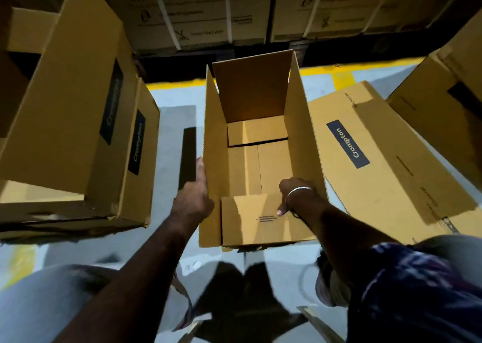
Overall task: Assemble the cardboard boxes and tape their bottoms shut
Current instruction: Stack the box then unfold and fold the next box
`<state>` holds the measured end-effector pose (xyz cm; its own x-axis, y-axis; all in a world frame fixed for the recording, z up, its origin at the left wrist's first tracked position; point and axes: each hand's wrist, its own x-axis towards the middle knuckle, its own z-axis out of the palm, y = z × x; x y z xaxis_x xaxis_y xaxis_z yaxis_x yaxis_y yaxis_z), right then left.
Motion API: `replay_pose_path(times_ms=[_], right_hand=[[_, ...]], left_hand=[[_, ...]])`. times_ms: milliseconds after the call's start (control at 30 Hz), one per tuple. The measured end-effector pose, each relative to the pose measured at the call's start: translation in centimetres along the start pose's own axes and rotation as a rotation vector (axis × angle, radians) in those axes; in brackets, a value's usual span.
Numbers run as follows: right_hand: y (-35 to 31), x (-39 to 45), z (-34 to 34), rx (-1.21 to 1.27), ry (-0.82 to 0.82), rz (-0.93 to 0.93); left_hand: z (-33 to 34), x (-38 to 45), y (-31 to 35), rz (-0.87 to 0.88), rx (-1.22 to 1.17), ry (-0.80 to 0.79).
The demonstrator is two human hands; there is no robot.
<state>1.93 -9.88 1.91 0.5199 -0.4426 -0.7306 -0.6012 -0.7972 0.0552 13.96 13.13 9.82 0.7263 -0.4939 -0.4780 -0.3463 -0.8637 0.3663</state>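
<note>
Both forearms reach up from six o'clock toward an open cardboard box (250, 144) standing at centre on the grey floor (172, 139). At nine o'clock of the box, the left hand (194, 196) lies flat against its outer left wall, fingers straight and gripping nothing. At five o'clock, the right hand (289, 194), a metal bangle (297, 192) on its wrist, reaches inside and pinches the near inner flap (250, 220). Assembled Crompton boxes (78, 113) stand at nine o'clock; a flattened Crompton carton (378, 160) lies at three o'clock.
</note>
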Motion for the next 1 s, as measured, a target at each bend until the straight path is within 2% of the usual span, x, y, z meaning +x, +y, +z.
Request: replay_pose_path(times_ms=[67,167,233,300,333,400,500,600,700,767,900,1000], right_hand=[[-0.5,0.6,2.1,-0.052,0.007,0.023],[-0.5,1.8,3.7,-0.019,-0.043,0.025],[0.1,2.3,3.3,0.026,-0.047,0.004],[0.5,2.7,2.4,0.113,-0.018,-0.032],[0.5,3.1,1.9,0.184,0.018,-0.051],[-0.1,3.5,0.4,0.366,0.158,-0.087],[-1.5,5.4,-3.6,0.560,0.422,-0.158],[-1.1,8.0,-9.4,0.493,0.698,-0.229],[0.4,10.5,-14.5,0.329,0.960,-0.230],[1.0,12.5,-17.4,0.258,0.993,-0.212],[0.7,16.8,-23.0,0.048,0.912,-0.168],[0.0,19.3,-24.6,0.082,0.896,-0.076]], left_hand=[[0.2,-0.3,0.1,0.028,0.155,-0.002],[1.7,-1.1,2.1,0.277,0.700,0.136],[3.9,-1.6,3.6,0.471,0.906,0.034],[5.4,-1.2,4.2,0.482,1.025,-0.165],[5.5,-0.5,4.1,0.447,1.026,-0.203],[5.2,0.7,3.2,0.374,0.932,-0.161],[5.2,2.0,1.7,0.379,0.820,-0.170],[5.8,2.2,1.0,0.389,0.779,-0.276],[6.6,1.9,1.1,0.389,0.750,-0.274],[6.9,2.1,1.7,0.381,0.699,-0.234],[7.2,2.6,2.2,0.355,0.678,-0.203],[7.5,3.4,1.8,0.355,0.643,-0.227]])
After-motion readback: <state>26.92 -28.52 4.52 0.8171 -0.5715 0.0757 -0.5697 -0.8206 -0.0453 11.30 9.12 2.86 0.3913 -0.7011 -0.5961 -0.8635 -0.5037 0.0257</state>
